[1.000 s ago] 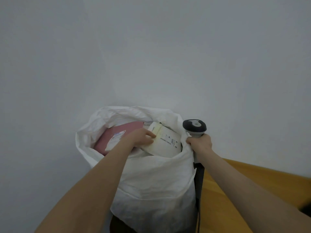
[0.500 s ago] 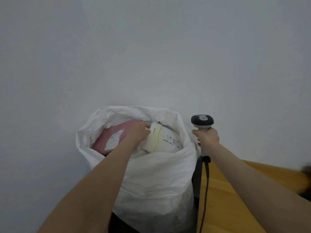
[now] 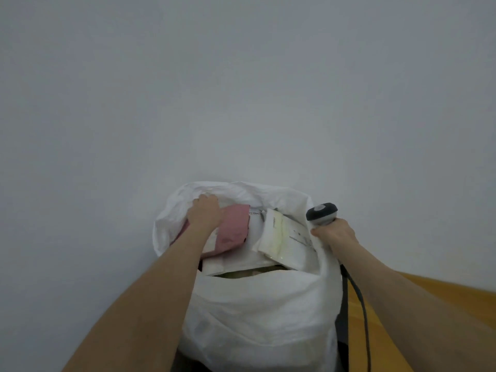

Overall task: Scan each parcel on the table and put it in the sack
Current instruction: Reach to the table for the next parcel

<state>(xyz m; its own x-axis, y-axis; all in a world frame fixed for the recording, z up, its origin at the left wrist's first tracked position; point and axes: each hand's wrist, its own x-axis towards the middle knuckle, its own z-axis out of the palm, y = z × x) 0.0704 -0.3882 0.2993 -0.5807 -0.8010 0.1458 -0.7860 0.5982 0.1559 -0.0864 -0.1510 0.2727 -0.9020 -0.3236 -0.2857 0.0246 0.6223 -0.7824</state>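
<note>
Head cam: white sack (image 3: 255, 312) stands open at centre, just left of the wooden table (image 3: 429, 304), mouth facing up, stuffed w/ parcels. L side first: left hand (image 3: 205, 213) is down inside the sack mouth, fingers curled over the far end of the pink parcel (image 3: 233, 226), knuckles up against the sack's back wall. Pink parcel lies tilted in the sack's left half, on top of other white pkgs. Next to it, right half of the sack: white parcel (image 3: 284, 237) w/ a printed label, lying flat, its right end at the sack's rim. R side: right hand (image 3: 334, 233) is wrapped tight round the scanner (image 3: 322, 212) handle, dark scanner head poking up above the fist, thumb side touching the sack rim. Dark cable (image 3: 359, 299) drops from the handle along the table edge. Plain pale wall (image 3: 241, 89) behind.
</note>
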